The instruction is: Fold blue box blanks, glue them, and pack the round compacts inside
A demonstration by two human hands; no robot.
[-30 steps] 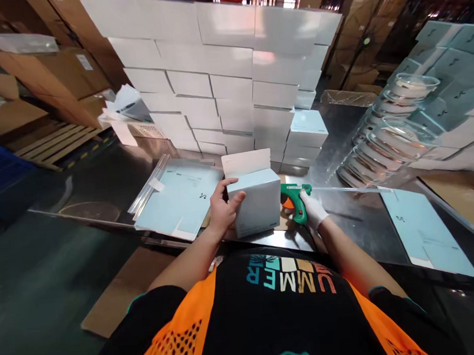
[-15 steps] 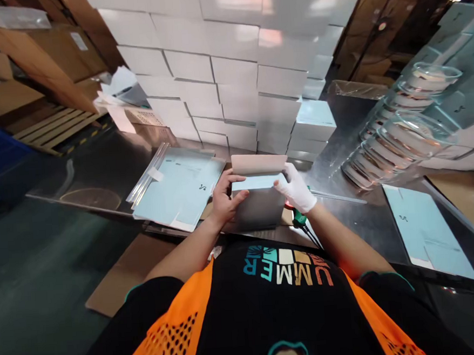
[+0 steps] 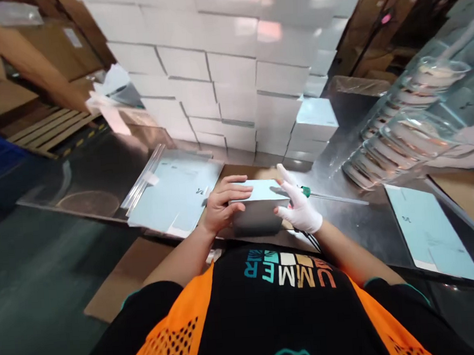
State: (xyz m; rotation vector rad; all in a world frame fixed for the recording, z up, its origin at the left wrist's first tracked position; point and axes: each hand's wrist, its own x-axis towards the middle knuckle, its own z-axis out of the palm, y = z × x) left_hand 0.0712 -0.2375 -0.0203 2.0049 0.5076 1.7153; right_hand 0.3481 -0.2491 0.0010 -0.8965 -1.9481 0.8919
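Note:
A small pale blue box (image 3: 259, 205) stands on the metal table (image 3: 345, 218) right in front of me, its lid folded down flat. My bare left hand (image 3: 220, 204) grips its left side with the fingers lying over the top. My right hand (image 3: 300, 208), in a white glove, presses against the box's right side and top edge. Just behind the right hand, the tip of a green glue gun (image 3: 305, 192) shows, lying on the table.
A tall wall of stacked white boxes (image 3: 221, 65) rises behind. Flat blue box blanks (image 3: 177, 195) lie to the left, more blanks (image 3: 425, 229) to the right. Stacked clear plastic lids (image 3: 396, 139) sit at the right. Cardboard and a wooden pallet (image 3: 47, 131) are far left.
My right hand let go of the glue gun and came onto the box. The upright lid flap got folded down until it lies shut. The view tilted slightly.

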